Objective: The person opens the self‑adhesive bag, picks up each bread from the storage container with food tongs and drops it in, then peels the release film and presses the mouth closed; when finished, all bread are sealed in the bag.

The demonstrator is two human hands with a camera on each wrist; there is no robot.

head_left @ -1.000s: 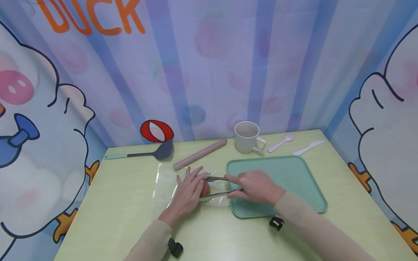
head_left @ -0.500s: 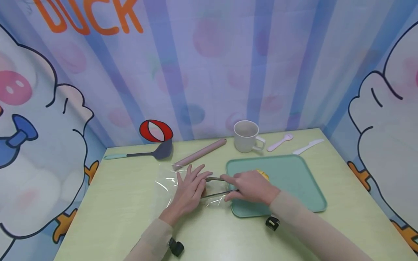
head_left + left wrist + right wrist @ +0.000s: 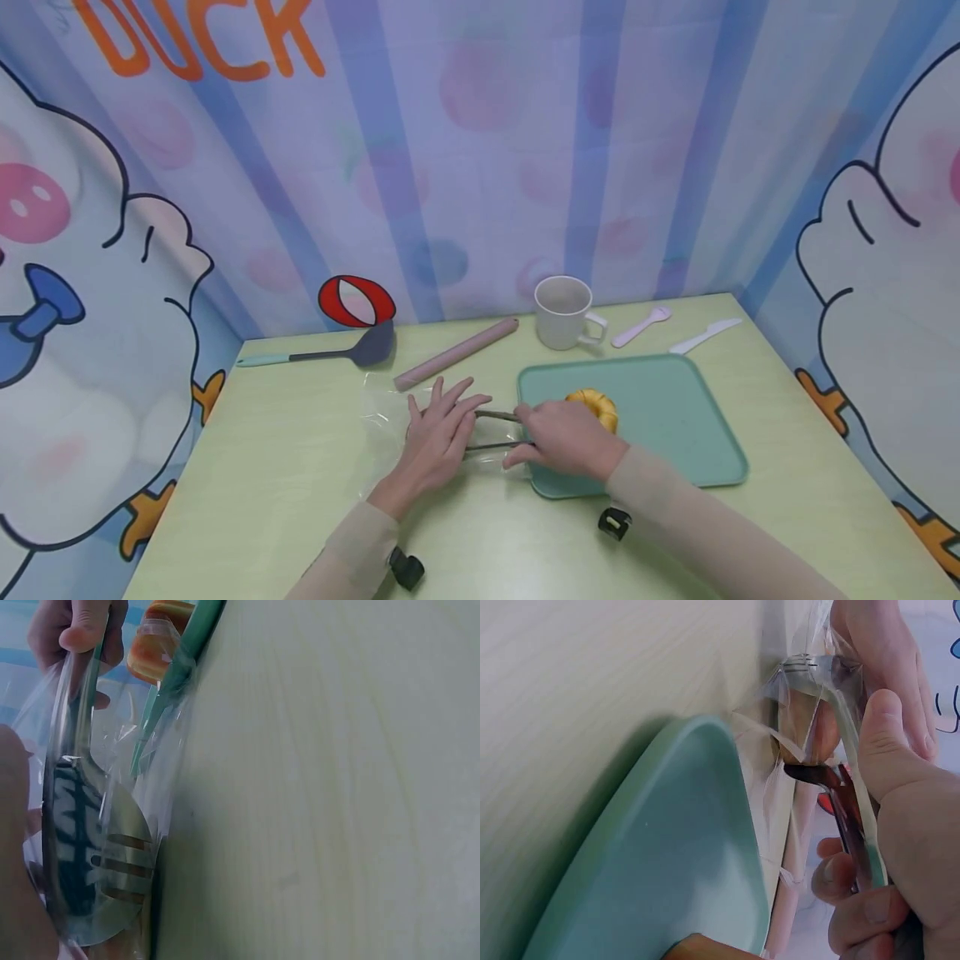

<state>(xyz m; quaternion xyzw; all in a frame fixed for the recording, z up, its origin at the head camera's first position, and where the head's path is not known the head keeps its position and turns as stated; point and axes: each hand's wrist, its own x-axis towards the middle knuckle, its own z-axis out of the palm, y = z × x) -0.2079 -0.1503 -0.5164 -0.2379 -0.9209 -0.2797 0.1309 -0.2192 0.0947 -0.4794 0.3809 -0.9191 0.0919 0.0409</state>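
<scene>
Pale-green bench (image 3: 262,467), cartoon backdrop behind it. Teal tray (image 3: 675,417) right of centre, orange ring donut (image 3: 595,406) on its near-left part, just behind the right hand. Clear plastic bag (image 3: 382,408) flat on the bench left of the tray, its near end touching the tray's left edge.

Left hand (image 3: 435,442): fingers straight and spread, pressing flat on the bag. Grip not closed on anything.

Right hand (image 3: 562,437): thumb and curled fingers clamp the two arms of the metal tongs (image 3: 491,429). Tongs run left from that grip, slotted tips inside the bag under the left fingers; wrist views show a brownish item between the tips, can't identify it.

Back row, large to small: pink rolling pin (image 3: 457,353), grey spatula (image 3: 330,353), white mug (image 3: 564,312), pink spoon (image 3: 641,326), white plastic knife (image 3: 705,335).
</scene>
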